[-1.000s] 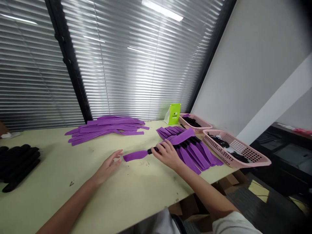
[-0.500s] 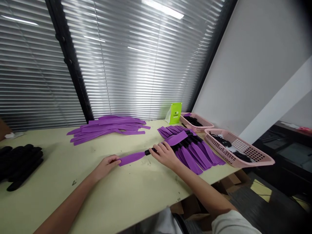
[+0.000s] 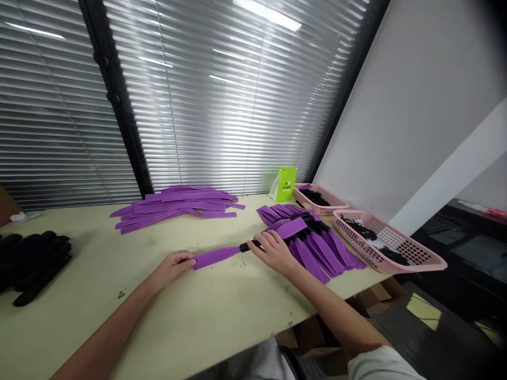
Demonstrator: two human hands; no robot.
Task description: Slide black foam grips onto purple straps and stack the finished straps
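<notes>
A purple strap (image 3: 216, 257) stretches between my two hands above the table, narrowing where it enters a black sleeve (image 3: 244, 246). My left hand (image 3: 171, 270) is closed, pinching the strap's left end between thumb and fingers. My right hand (image 3: 273, 252) wraps round the black sleeve, and the strap's other end (image 3: 291, 228) sticks out beyond it. Right behind that hand lies a pile of purple straps with black middles (image 3: 312, 250). Farther back on the left is a stack of flat purple strips (image 3: 182, 203).
Two pink baskets, one at the back (image 3: 336, 205) and one nearer (image 3: 420, 258), hold black cords. A green pouch (image 3: 285, 184) stands by the blinds. Black padded pieces (image 3: 39, 258) lie at the left. Cardboard boxes (image 3: 312, 338) sit below the table's right edge.
My right hand has slid slightly right along with the black sleeve, and more of the purple strap shows between the hands. My left hand keeps its pinch in nearly the same place.
</notes>
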